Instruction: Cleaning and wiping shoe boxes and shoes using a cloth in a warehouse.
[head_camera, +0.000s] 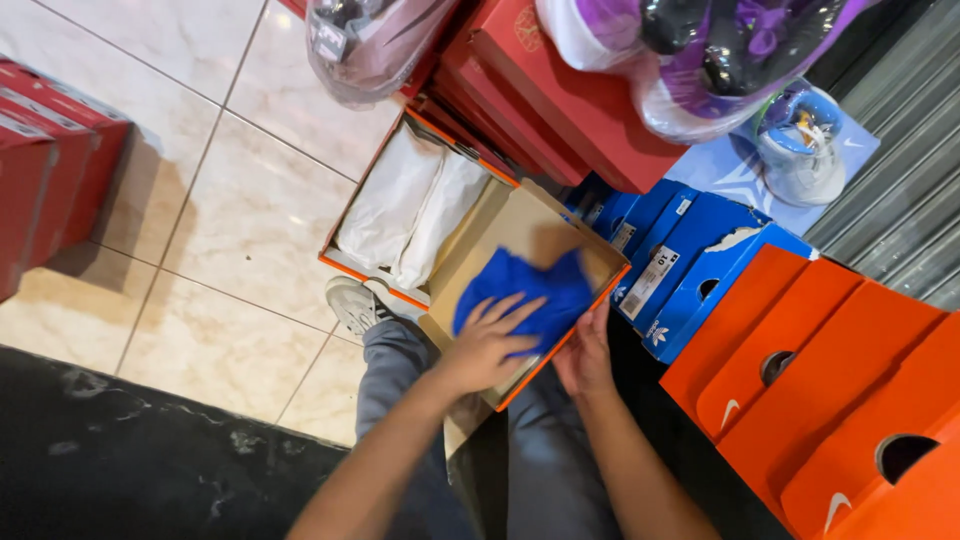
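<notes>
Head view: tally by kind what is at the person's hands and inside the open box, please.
Hands: 2 (left hand, right hand)
Blue cloth: 1
Open orange shoe box: 1
White paper-wrapped bundles: 2
Total: 6

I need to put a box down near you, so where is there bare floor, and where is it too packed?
The pale tiled floor is bare between the red boxes at the picture's left and the open shoe box. The right side is crowded: blue boxes, orange boxes and bagged shoes. The left hand presses a blue cloth inside the box lid; the right hand grips its edge.
</notes>
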